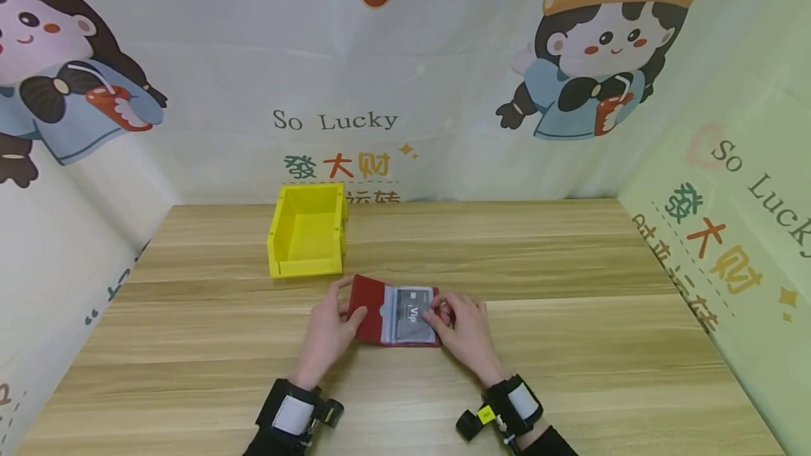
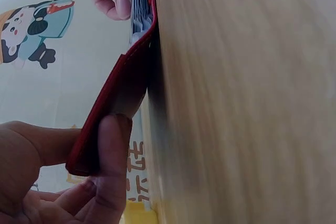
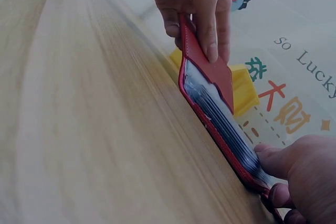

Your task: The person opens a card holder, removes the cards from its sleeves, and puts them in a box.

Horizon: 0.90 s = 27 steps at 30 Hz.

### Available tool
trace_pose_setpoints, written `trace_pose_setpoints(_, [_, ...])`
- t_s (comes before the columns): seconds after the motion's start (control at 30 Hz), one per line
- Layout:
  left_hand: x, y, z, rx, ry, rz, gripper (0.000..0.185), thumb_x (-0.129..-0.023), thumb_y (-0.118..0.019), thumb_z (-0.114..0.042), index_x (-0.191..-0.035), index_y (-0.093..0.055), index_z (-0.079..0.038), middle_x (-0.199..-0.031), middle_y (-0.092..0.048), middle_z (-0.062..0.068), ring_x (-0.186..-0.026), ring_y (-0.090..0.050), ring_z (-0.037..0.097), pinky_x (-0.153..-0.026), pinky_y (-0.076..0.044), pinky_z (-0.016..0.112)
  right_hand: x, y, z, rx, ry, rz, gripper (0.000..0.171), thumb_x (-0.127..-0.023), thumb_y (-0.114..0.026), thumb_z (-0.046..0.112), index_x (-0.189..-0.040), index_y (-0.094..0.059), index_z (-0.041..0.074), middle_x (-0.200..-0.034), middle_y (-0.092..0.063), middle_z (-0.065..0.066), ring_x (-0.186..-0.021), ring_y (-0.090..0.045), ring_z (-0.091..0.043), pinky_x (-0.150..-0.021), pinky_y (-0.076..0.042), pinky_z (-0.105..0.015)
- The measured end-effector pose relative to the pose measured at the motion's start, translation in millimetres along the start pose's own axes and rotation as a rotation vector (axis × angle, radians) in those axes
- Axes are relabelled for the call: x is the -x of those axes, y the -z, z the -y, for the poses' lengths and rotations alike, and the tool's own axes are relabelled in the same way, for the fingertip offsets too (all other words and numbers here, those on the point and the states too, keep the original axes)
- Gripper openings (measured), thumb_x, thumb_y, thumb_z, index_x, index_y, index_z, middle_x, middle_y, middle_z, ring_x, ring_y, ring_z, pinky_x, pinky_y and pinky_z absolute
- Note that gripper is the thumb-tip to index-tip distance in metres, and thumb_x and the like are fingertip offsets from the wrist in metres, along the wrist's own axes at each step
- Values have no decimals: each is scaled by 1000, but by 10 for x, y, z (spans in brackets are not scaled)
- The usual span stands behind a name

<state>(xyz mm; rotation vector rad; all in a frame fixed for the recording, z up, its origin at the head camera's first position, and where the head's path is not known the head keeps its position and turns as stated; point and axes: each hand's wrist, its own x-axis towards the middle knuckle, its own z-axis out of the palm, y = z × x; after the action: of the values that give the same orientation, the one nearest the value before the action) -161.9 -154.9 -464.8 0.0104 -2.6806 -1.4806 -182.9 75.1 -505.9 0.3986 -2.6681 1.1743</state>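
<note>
A red card wallet (image 1: 370, 308) lies open on the wooden table (image 1: 570, 343), its right half flat and its left flap raised. Clear sleeves in it show a grey VIP card (image 1: 412, 317). My left hand (image 1: 350, 305) grips the raised flap (image 2: 113, 108), thumb (image 2: 113, 150) on its inner face and fingers behind. In the right wrist view this hand (image 3: 194, 9) holds the flap's top edge above the wallet (image 3: 210, 74). My right hand (image 1: 438, 309) pinches the right edge of the sleeves (image 3: 231, 129), with the thumb (image 3: 289, 163) on the stack.
An empty yellow bin (image 1: 308, 231) stands just behind the wallet, a little to the left, near the back wall. Printed cartoon walls close the table in at the back and on both sides. Bare wood spreads to the left and right of my hands.
</note>
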Motion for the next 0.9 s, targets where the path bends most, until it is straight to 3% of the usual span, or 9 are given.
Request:
trace_pose_setpoints(0.13, [1,33,-13,-79,35,19,61,-91,-71,-5,-144,-40,3,-95,-76,23,-81,-74,26,-71,-58,33,-2,-2,-7,-3,4,-3,16,-87,-78,22,-95,-68,13,-67,-49,7,-73,-45,-10,-81,-23,-33])
trace_pose_setpoints(0.37, [10,80,-6,-200,17,13,64,-89,-74,-7,-142,-41,7,-74,-69,12,-63,-59,16,-60,-43,27,3,-8,-25,6,16,-7,17,-87,-79,23,-96,-68,13,-66,-48,9,-72,-44,-8,-83,-25,-33])
trace_pose_setpoints(0.47, [11,73,2,-282,14,8,66,-88,-76,-10,-142,-42,6,-88,-68,17,-73,-58,21,-68,-48,33,4,-8,-21,4,9,-3,18,-87,-79,23,-96,-68,12,-67,-48,8,-73,-43,-9,-84,-25,-34])
trace_pose_setpoints(0.53, [2,56,8,-341,14,12,66,-87,-77,-12,-141,-45,6,-104,-65,23,-88,-59,29,-80,-51,42,3,-6,-15,1,-2,0,19,-87,-79,24,-96,-68,12,-67,-47,8,-73,-43,-9,-84,-25,-35])
trace_pose_setpoints(0.6, [-9,30,0,-379,10,24,59,-87,-77,-11,-138,-50,4,-118,-60,25,-102,-56,33,-91,-51,48,2,-2,-9,1,-12,2,19,-87,-79,25,-96,-68,12,-67,-47,8,-73,-43,-10,-85,-25,-35])
trace_pose_setpoints(0.67, [-25,-7,-20,-382,-12,46,46,-87,-76,-6,-128,-58,2,-116,-60,23,-103,-55,33,-93,-51,49,1,3,-4,0,-20,3,20,-87,-79,26,-97,-68,12,-67,-47,9,-74,-43,-10,-86,-25,-35])
trace_pose_setpoints(0.8, [-57,-105,-61,-328,-65,110,20,-89,-70,-1,-109,-69,-1,-95,-65,11,-86,-56,21,-81,-52,36,-1,2,-3,2,-18,1,20,-87,-79,26,-96,-68,13,-67,-46,9,-74,-43,-10,-85,-25,-35])
trace_pose_setpoints(0.9, [-92,-176,-80,-301,-71,146,13,-93,-68,-9,-104,-72,-2,-86,-66,6,-75,-54,16,-71,-48,28,0,-8,-8,11,-7,-7,20,-87,-79,27,-96,-68,13,-66,-46,10,-73,-42,-9,-83,-24,-34])
